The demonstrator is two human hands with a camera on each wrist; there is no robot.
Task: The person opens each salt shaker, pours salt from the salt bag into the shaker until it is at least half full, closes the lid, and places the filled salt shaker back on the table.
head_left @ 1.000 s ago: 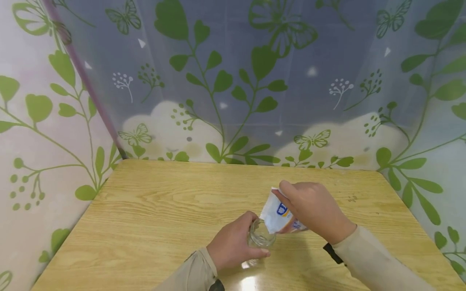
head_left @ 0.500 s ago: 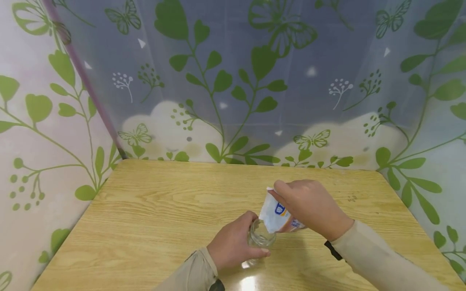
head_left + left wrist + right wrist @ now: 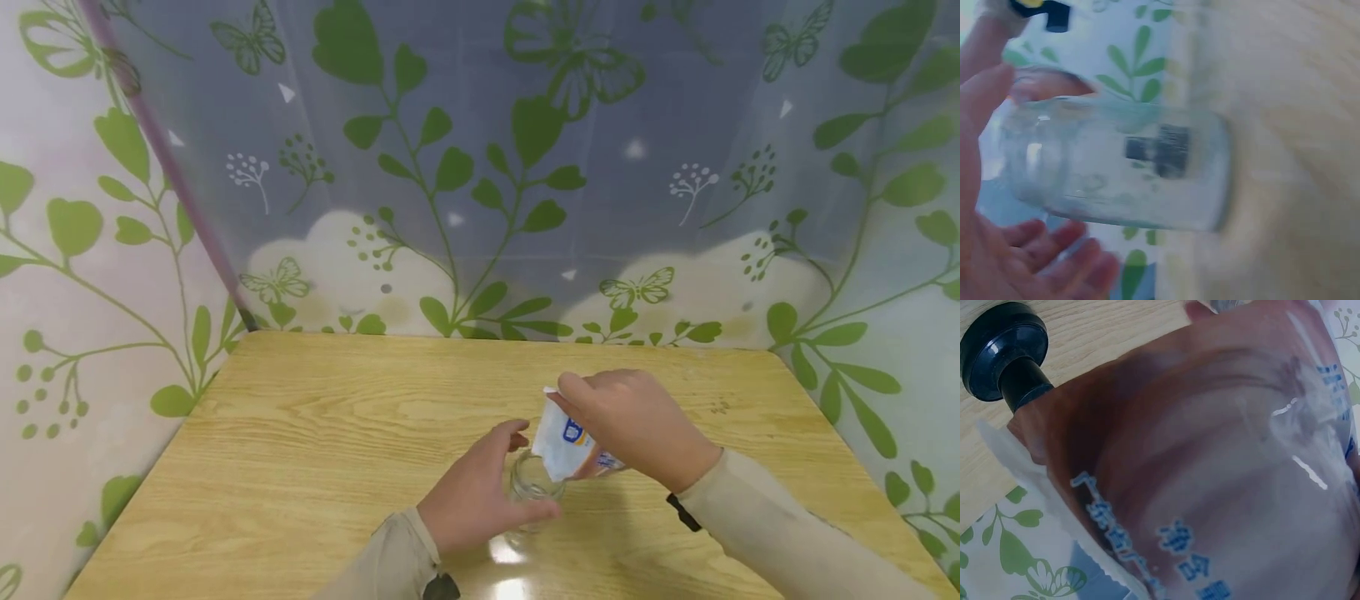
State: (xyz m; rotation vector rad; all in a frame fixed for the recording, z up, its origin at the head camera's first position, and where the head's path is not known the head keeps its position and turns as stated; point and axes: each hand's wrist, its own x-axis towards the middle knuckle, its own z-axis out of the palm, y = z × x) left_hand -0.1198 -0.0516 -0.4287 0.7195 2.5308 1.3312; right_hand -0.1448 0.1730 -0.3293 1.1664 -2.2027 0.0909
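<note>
- Leaf-and-butterfly printed curtains (image 3: pixel 637 208) hung behind the wood-grain table (image 3: pixel 337 417) where you worked.
- Your glass jar (image 3: pixel 534 482) stood upright on the table, its mouth uncovered.
- Your left grip (image 3: pixel 474 493) was released, fingers spread around the jar without clasping it; whether your thumb touched the glass could not be told.
- Your right grip (image 3: pixel 630 427) grasped the printed packet (image 3: pixel 562 448), tilted with its lower corner at the jar's mouth.
- Bringing packet and jar together looked done, and pouring seemed the step in hand, though no stream showed.
- How much had gone in, or remained inside the packet, was unclear; setting the packet down was not yet done.
</note>
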